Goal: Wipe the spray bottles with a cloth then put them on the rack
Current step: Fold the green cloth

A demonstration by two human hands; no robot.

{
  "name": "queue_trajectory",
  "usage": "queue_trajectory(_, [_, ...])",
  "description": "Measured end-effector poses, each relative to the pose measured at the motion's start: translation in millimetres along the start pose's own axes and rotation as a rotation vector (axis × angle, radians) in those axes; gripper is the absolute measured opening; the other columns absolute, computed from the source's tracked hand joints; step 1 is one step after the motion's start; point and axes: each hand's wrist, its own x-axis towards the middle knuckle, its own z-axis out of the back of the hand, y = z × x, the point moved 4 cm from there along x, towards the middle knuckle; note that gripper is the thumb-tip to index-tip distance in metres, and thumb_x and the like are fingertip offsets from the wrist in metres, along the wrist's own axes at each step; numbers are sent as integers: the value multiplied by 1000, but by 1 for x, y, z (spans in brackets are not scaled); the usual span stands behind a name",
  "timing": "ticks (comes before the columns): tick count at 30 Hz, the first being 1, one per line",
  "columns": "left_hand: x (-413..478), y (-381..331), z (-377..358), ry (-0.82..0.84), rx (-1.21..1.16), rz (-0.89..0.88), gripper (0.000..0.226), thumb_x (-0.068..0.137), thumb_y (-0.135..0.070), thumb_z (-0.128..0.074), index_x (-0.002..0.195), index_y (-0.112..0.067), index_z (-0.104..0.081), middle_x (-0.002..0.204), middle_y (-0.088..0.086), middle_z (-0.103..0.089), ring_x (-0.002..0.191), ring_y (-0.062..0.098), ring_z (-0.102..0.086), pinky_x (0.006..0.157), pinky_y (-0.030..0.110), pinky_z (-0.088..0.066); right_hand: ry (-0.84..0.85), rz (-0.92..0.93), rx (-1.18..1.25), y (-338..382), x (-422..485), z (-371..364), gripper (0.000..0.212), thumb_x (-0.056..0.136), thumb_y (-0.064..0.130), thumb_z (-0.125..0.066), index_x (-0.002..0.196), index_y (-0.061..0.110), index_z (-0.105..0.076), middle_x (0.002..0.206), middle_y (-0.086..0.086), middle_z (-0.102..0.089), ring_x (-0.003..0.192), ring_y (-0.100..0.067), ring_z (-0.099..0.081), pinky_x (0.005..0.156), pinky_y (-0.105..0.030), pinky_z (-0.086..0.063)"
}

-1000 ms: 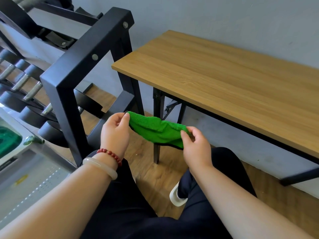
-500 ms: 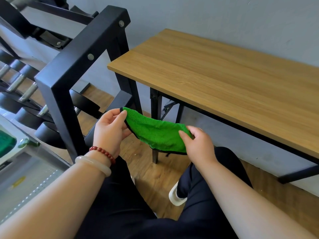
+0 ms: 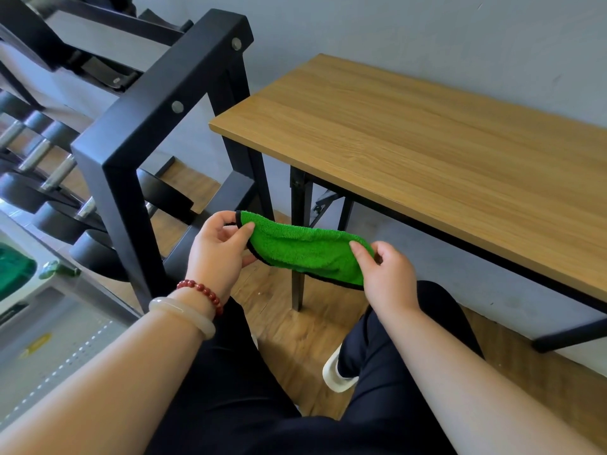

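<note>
I am holding my hands in the open gap above the wood floor [image 3: 289, 326], with the black dumbbell rack [image 3: 147, 126] standing close on my left and the wooden counter [image 3: 427, 152] running its near edge past on my right, neither touching me. My left hand [image 3: 218, 254] and right hand [image 3: 389, 280] are each pinching one end of the green cloth [image 3: 305, 254], fingers [image 3: 246, 228] curled onto it. It is sagging between them, fluffy, with black trim showing along its edge.
</note>
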Motion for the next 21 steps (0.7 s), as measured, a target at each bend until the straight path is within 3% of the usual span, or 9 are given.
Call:
queue_trajectory(4, [0, -1, 2, -36, 54, -46, 12, 96, -14, -62, 89, -23, -68, 92, 0, -71, 89, 11, -70, 82, 30, -59, -6, 17, 82, 1, 0, -1, 20, 96, 35, -59, 83, 20, -57, 65, 9, -50, 59, 0, -49, 53, -8, -39])
queue_trajectory(6, [2, -1, 2, -26, 73, -42, 9, 98, -18, -60, 94, -22, -66, 95, 6, -70, 95, 17, -69, 87, 33, -58, 12, 6, 115, 1, 0, -1, 20, 99, 33, -55, 82, 22, -54, 66, 9, -52, 57, 6, -50, 51, -8, -38])
queue_trajectory(9, [1, -1, -3, 32, -31, 34, 10, 102, -17, -51, 101, -16, -61, 101, 6, -75, 93, 20, -73, 84, 34, -59, 94, -87, 232, -2, -3, -7, 26, 102, 36, -47, 79, 23, -50, 63, 10, -51, 52, 3, -46, 53, -12, -38])
queue_trajectory(11, [1, -2, -6, 49, -53, 69, 11, 103, -17, -49, 105, -17, -60, 102, 8, -74, 90, 21, -74, 79, 35, -60, 212, -228, 504, -6, -5, -17, 28, 102, 39, -46, 84, 22, -59, 76, 7, -65, 74, -2, -61, 72, -24, -50])
queue_trajectory(13, [0, -3, -8, 63, -65, 78, 14, 103, -18, -49, 110, -18, -61, 102, 7, -74, 90, 21, -74, 73, 37, -62, 325, -405, 791, -8, -8, -26, 24, 102, 39, -48, 98, 24, -65, 105, -3, -72, 102, -18, -68, 90, -40, -54])
queue_trajectory(16, [-1, -3, -8, 73, -24, 60, 20, 104, -20, -49, 118, -20, -64, 101, 5, -75, 90, 20, -73, 72, 40, -61, 333, -625, 983, -10, -8, -31, 40, 98, 52, -48, 121, 23, -61, 119, -10, -70, 110, -28, -67, 100, -47, -48])
queue_trajectory(18, [0, -3, -7, 81, -14, 49, 20, 103, -21, -50, 115, -23, -66, 98, 4, -75, 92, 23, -72, 80, 44, -60, 288, -706, 1055, -13, -9, -34, 43, 97, 54, -47, 124, 22, -60, 121, -11, -69, 108, -28, -66, 96, -46, -50])
queue_trajectory(21, [0, -2, -6, 85, 4, 39, 19, 102, -21, -53, 111, -26, -69, 95, 4, -75, 92, 29, -72, 83, 47, -59, 228, -597, 1029, -14, -7, -34, 16, 100, 24, -54, 109, 30, -65, 123, -15, -65, 101, -27, -69, 82, -44, -55])
